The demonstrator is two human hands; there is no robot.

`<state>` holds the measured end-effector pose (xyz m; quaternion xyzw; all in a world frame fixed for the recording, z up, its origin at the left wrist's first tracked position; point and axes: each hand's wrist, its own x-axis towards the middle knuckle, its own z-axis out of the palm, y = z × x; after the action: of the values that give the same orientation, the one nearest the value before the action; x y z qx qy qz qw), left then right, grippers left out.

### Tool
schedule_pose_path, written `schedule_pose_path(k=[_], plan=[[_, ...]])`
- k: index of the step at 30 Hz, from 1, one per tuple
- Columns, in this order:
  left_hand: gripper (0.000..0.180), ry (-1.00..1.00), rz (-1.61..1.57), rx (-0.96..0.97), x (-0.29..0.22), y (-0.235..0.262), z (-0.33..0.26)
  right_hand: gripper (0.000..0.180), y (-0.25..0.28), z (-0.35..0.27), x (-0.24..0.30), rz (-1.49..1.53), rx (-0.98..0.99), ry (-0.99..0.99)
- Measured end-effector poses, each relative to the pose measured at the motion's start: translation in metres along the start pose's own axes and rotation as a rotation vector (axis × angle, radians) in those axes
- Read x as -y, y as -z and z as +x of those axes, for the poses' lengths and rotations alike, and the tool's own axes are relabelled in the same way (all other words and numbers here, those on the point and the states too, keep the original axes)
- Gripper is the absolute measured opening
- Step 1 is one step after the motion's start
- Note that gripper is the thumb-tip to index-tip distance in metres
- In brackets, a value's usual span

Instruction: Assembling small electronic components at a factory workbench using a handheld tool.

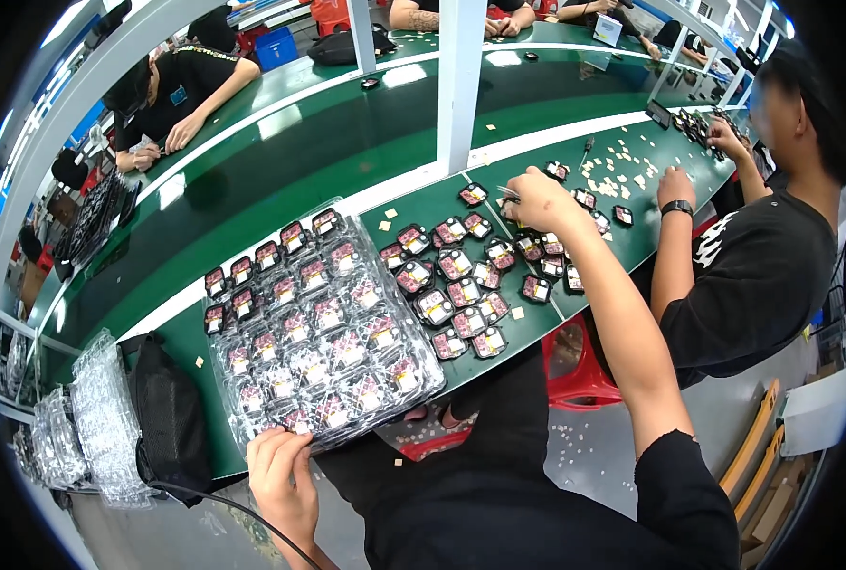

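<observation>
My left hand (282,475) grips the near left edge of a clear plastic tray (428,380), which seems to lie on a stack of similar ones. Rows of small black square-shaped devices with pink-and-white labels (328,312) sit in its pockets. My right hand (542,201) is over the table to the right, its fingers pinched on what looks like thin metal tweezers (507,194). Below and around it lie many loose devices of the same kind (455,263), mostly label side up. The tips of the tweezers are too small to make out clearly.
A white post (459,95) rises behind the green table (252,204). At left are a black bag (168,413) and stacked clear trays (104,418). Small beige squares (622,166) lie scattered at right. A co-worker (746,237) sits close on my right; others sit across.
</observation>
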<state>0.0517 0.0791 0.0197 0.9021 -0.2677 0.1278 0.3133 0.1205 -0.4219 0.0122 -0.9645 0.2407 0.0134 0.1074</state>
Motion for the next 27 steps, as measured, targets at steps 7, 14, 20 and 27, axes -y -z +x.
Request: schedule_pose_path(k=[7, 14, 20, 27], plan=[[0.023, 0.001, -0.018, 0.065, 0.002, 0.006, 0.001, 0.019, 0.008, -0.008, -0.001, 0.224, -0.295, 0.151], [0.028, 0.001, 0.004, 0.050, -0.010, -0.001, 0.003, 0.013, 0.019, -0.079, 0.045, 0.980, -0.265, 0.181], [0.029, -0.016, -0.016, -0.036, -0.025, -0.013, 0.012, 0.019, 0.009, -0.155, 0.085, 1.444, 0.069, 0.219], [0.038, 0.095, -0.827, 0.071, -0.059, -0.044, 0.012, 0.017, -0.003, -0.204, 0.108, 1.470, 0.190, 0.187]])
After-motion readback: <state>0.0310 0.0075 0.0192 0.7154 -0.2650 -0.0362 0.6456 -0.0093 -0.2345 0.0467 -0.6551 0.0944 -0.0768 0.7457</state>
